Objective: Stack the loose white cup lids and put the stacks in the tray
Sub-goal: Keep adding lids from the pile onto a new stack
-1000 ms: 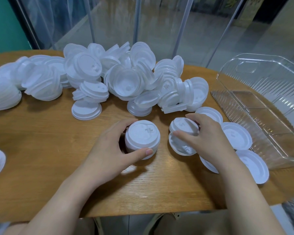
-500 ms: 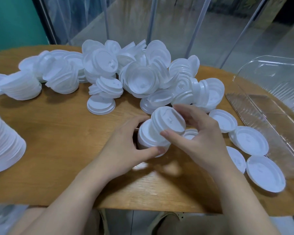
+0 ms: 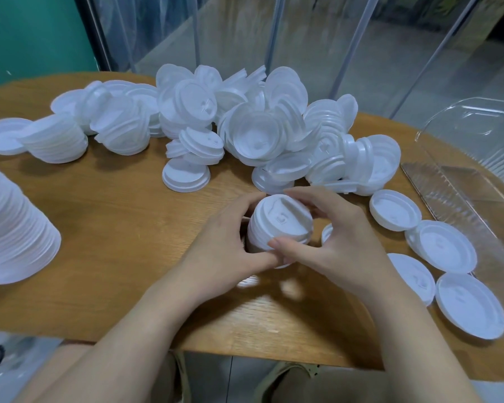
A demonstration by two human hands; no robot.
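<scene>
A short stack of white cup lids (image 3: 280, 222) stands near the middle of the wooden table (image 3: 128, 242). My left hand (image 3: 224, 251) grips its left side, thumb at the front. My right hand (image 3: 329, 242) curls round the top lid from the right, thumb at the front and fingers over the back. A big heap of loose white lids (image 3: 245, 126) lies behind. Several single lids (image 3: 394, 209) lie upside down to the right. The clear plastic tray (image 3: 460, 193) sits at the right edge, nothing visible in it.
A tall stack of lids (image 3: 9, 228) stands at the left edge and a leaning stack (image 3: 56, 141) lies at the back left. The table's front edge runs just below my forearms. Glass panels and metal posts rise behind the table.
My right hand picked a lid from the table, carried it left and set it on the stack in my left hand. The camera view shifted left.
</scene>
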